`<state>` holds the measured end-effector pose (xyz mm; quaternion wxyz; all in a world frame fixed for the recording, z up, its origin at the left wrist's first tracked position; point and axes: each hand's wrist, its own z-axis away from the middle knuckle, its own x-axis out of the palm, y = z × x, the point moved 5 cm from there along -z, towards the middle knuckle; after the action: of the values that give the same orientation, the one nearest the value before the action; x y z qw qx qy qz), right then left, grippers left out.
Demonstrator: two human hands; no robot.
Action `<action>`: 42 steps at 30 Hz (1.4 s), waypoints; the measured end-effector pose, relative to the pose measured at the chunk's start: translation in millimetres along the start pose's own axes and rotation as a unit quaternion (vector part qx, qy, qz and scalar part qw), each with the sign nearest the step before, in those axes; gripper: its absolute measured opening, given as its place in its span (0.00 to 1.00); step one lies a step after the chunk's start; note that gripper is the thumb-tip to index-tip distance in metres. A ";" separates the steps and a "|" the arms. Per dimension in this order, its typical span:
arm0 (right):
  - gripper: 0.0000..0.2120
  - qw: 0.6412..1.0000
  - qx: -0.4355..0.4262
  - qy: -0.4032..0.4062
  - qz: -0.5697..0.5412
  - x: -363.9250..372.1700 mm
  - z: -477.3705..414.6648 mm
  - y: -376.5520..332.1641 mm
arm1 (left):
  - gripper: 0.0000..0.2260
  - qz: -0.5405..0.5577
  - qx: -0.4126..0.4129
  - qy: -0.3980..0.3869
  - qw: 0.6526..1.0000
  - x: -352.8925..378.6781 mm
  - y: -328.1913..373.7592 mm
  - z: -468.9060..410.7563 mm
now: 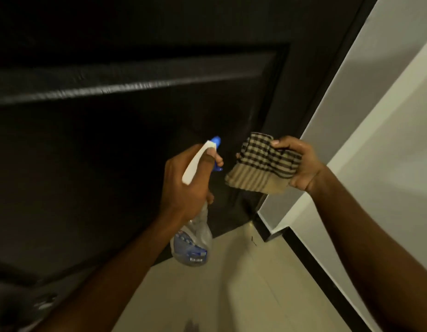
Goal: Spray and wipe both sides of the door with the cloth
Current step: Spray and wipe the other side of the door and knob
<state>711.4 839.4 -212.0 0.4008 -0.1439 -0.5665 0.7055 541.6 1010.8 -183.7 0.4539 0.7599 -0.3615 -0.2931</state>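
Observation:
A dark panelled door (pixel 112 128) fills the left and upper part of the view, with a raised moulding running across it. My left hand (pixel 183 185) grips a clear spray bottle (pixel 193 245) by its white and blue trigger head, a finger on the trigger and the nozzle pointing at the door. Just to the right, my right hand (pixel 301 164) holds a folded tan cloth with dark checks (pixel 260 164), close to the door's lower right panel.
A white wall (pixel 387 104) stands on the right, with a black skirting strip (pixel 310 259) along its foot. Pale floor tiles (pixel 231 283) run from the door's lower edge toward me. The door frame (pixel 327 80) borders the wall.

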 end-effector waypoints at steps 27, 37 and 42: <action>0.30 0.986 -0.104 0.026 -0.127 383.3 279.4 -299.2 | 0.18 -0.071 -0.122 0.218 0.966 -291.4 501.2 24.3; 0.19 0.988 -0.144 -0.031 -0.051 494.1 250.9 -322.3 | 0.18 -0.156 -0.146 0.301 0.929 -415.3 528.3 36.3; 0.17 0.986 -0.163 -0.017 -0.031 539.9 213.9 -273.1 | 0.21 -0.172 -0.191 0.268 0.928 -464.5 454.3 52.8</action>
<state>336.7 1096.5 241.0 0.3838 -0.1782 -0.6849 0.5932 108.8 1216.0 258.4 0.6130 0.7596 -0.0271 -0.2156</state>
